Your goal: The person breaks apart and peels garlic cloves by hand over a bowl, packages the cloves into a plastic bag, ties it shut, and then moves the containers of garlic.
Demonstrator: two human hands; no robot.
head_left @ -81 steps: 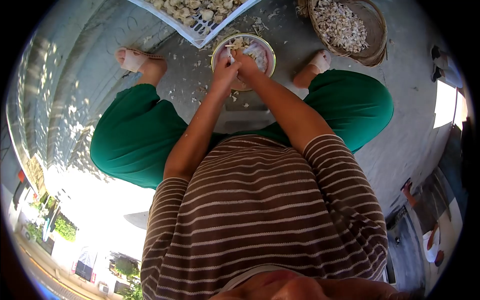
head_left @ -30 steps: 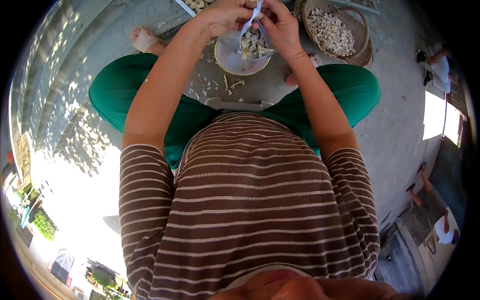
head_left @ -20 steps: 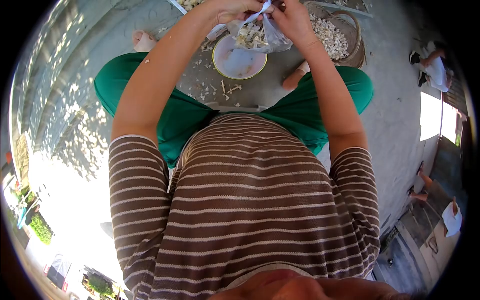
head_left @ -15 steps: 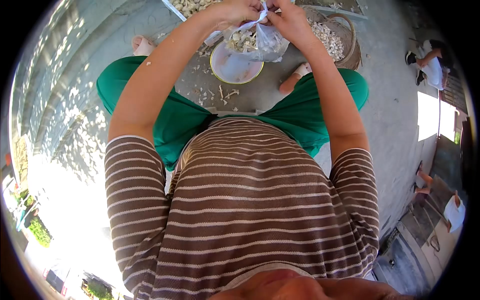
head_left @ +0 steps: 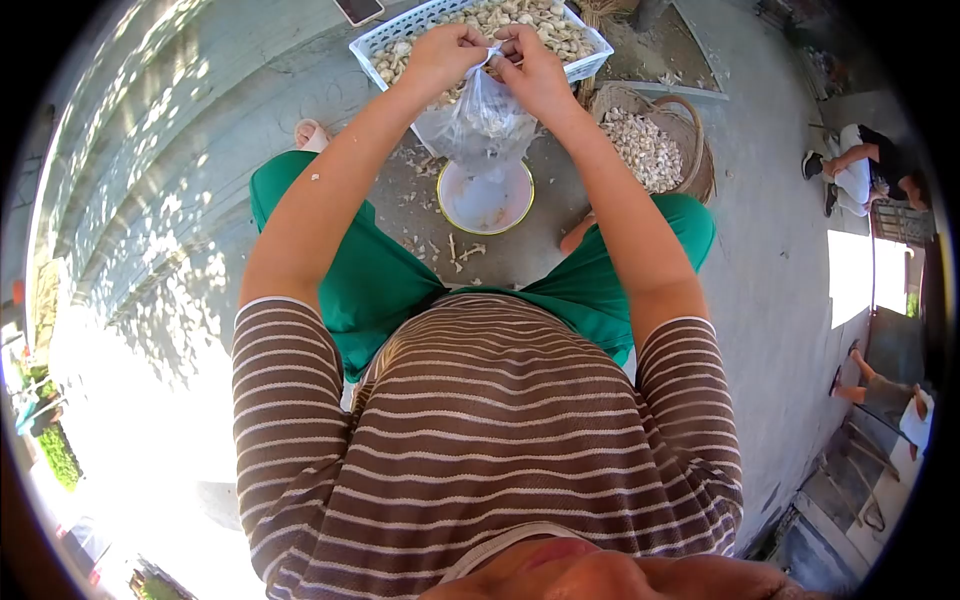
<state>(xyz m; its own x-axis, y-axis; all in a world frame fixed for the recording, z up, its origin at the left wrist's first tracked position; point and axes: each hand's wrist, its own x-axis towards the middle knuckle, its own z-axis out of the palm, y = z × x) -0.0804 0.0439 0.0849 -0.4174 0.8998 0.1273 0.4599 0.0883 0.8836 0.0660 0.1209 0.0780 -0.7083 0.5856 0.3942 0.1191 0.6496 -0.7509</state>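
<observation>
My left hand (head_left: pixel 447 54) and my right hand (head_left: pixel 532 72) pinch the gathered top of a clear plastic bag (head_left: pixel 486 118), one on each side of its neck. The bag hangs below them with pale bits inside; its exact contents are hard to make out. Behind my hands is a light-blue plastic crate (head_left: pixel 393 38) full of what look like garlic bulbs (head_left: pixel 565 38). Beneath the bag a white bowl with a yellow-green rim (head_left: pixel 487 200) rests on the ground, with a little residue inside.
On the right stands a wicker basket (head_left: pixel 703 150) of pale cloves (head_left: pixel 640 150). A phone (head_left: pixel 359 9) lies beyond the crate's left corner. Stem scraps (head_left: pixel 462 255) litter the ground between my feet. At the far right a person (head_left: pixel 855 165) sits, and another person (head_left: pixel 880 390) is lower down.
The view has tilted up, so more of the crate and the phone show. My hands have stayed on the bag's neck, and the bag now hangs longer and narrower.
</observation>
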